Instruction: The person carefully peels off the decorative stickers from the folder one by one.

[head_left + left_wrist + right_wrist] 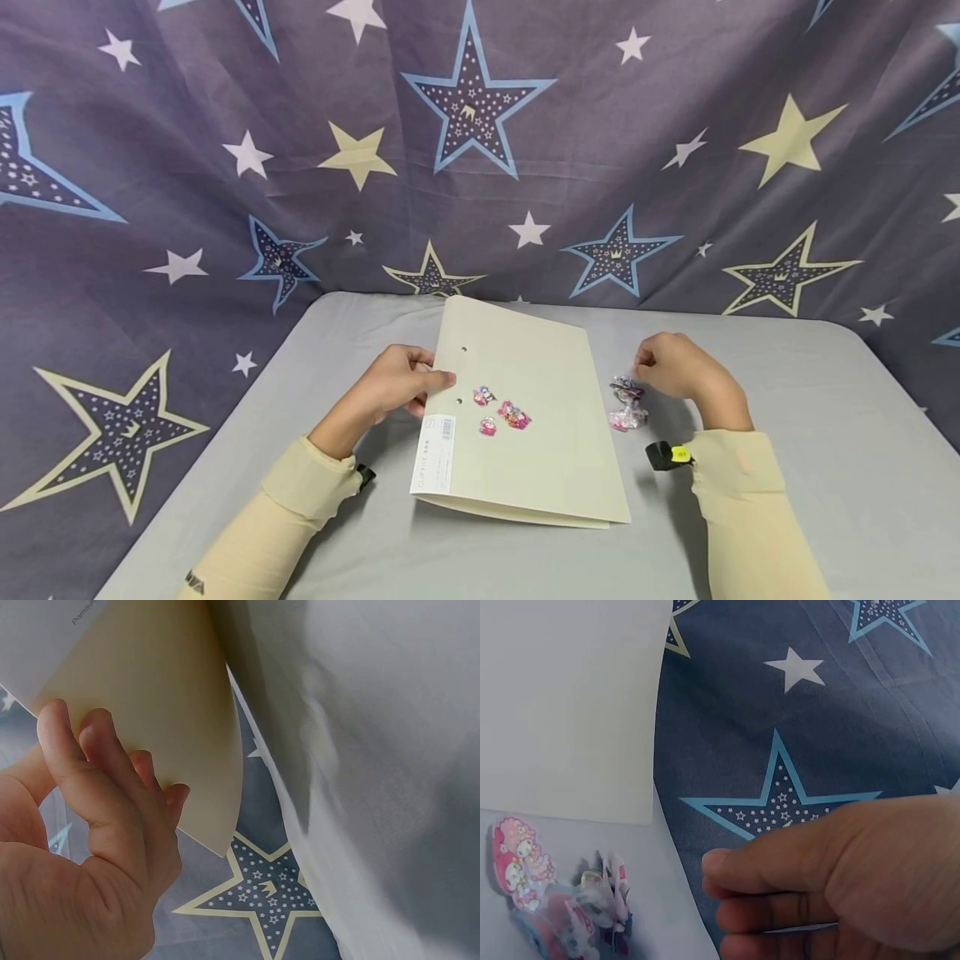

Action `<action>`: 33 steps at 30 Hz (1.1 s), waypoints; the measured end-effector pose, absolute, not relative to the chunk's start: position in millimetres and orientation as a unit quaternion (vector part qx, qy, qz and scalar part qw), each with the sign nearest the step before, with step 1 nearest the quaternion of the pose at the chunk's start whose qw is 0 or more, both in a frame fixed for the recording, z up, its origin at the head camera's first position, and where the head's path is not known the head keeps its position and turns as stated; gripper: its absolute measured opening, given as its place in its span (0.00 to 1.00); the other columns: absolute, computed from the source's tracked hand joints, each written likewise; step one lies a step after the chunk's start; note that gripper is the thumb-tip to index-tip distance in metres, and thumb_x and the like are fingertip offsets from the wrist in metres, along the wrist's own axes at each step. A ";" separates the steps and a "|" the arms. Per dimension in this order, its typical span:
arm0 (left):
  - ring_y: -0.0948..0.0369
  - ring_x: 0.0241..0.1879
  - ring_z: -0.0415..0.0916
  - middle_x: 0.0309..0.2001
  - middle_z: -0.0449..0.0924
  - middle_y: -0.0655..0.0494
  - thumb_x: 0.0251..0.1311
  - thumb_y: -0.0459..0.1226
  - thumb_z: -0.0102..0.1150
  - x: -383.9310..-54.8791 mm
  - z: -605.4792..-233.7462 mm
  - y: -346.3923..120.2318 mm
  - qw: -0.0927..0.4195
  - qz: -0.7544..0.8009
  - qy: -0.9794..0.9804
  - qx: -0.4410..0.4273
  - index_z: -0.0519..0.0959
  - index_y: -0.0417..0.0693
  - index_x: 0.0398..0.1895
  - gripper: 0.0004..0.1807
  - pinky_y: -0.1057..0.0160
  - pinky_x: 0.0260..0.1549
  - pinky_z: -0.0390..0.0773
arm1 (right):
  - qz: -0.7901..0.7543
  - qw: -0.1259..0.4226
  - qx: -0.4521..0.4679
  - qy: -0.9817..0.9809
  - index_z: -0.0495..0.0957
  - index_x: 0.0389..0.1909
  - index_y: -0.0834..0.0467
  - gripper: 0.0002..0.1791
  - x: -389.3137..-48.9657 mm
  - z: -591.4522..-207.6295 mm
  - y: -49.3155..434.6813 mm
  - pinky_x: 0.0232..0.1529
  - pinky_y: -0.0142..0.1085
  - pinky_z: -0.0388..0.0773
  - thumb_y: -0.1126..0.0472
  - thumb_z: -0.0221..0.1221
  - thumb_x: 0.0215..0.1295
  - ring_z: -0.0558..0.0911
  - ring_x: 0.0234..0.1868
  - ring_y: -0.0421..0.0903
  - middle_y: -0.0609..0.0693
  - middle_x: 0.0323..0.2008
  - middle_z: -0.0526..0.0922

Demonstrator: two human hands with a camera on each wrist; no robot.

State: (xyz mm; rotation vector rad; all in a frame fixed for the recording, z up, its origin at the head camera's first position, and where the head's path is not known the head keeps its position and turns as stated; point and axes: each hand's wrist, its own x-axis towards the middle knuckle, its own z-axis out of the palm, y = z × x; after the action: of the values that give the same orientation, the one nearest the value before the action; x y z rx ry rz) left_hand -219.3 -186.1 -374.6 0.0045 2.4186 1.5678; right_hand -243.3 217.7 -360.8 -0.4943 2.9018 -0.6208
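Note:
A cream clip file is held tilted up over the grey surface. My left hand grips its left edge, thumb on the front cover and fingers behind; the left wrist view shows those fingers spread against the back. Three small colourful character stickers are on the front cover. Just right of the file lies a small pile of shiny stickers. My right hand hovers right by this pile, fingers bent and thumb near them. I cannot tell whether anything is between its fingertips.
A grey cloth-covered table lies under both arms. Behind it hangs a dark curtain printed with stars. The file bears a white label with a barcode at its lower left. A black wrist camera sits by the right cuff.

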 end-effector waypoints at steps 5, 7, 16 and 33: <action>0.62 0.19 0.76 0.28 0.80 0.51 0.59 0.37 0.71 -218.6 -373.8 -185.7 0.131 0.549 0.825 0.008 0.79 0.33 0.48 0.19 0.66 0.15 0.80 | -0.208 0.057 -0.178 0.960 0.82 0.29 0.59 0.07 -241.2 -359.3 208.9 0.31 0.39 0.72 0.64 0.61 0.68 0.74 0.28 0.46 0.49 0.25 0.79; 0.62 0.19 0.76 0.28 0.81 0.50 0.59 0.37 0.71 -218.5 -373.6 -185.6 0.131 0.551 0.824 0.008 0.79 0.33 0.47 0.19 0.66 0.15 0.80 | -0.208 0.057 -0.184 0.959 0.82 0.30 0.59 0.07 -240.0 -358.2 204.0 0.31 0.39 0.73 0.65 0.61 0.68 0.74 0.28 0.46 0.48 0.25 0.79; 0.62 0.19 0.75 0.27 0.79 0.51 0.60 0.38 0.71 -219.0 -374.8 -185.9 0.129 0.546 0.828 0.006 0.79 0.34 0.47 0.19 0.67 0.14 0.80 | -0.225 0.050 -0.214 0.949 0.81 0.30 0.58 0.07 -234.0 -355.4 176.9 0.30 0.38 0.74 0.64 0.64 0.69 0.75 0.26 0.43 0.47 0.24 0.79; 0.62 0.18 0.76 0.27 0.80 0.51 0.60 0.38 0.71 -218.1 -374.8 -186.7 0.129 0.549 0.825 0.011 0.79 0.33 0.47 0.19 0.66 0.15 0.81 | -0.207 -0.030 -0.339 0.917 0.85 0.35 0.59 0.02 -221.4 -350.9 131.4 0.42 0.41 0.82 0.64 0.66 0.67 0.80 0.35 0.44 0.46 0.31 0.83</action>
State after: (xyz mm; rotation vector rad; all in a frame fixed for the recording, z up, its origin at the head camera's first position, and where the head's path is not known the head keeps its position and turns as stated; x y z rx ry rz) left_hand -218.1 -186.7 -374.8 0.0330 2.3993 1.5969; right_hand -221.4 131.4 -350.9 -1.0853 2.9380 -0.6645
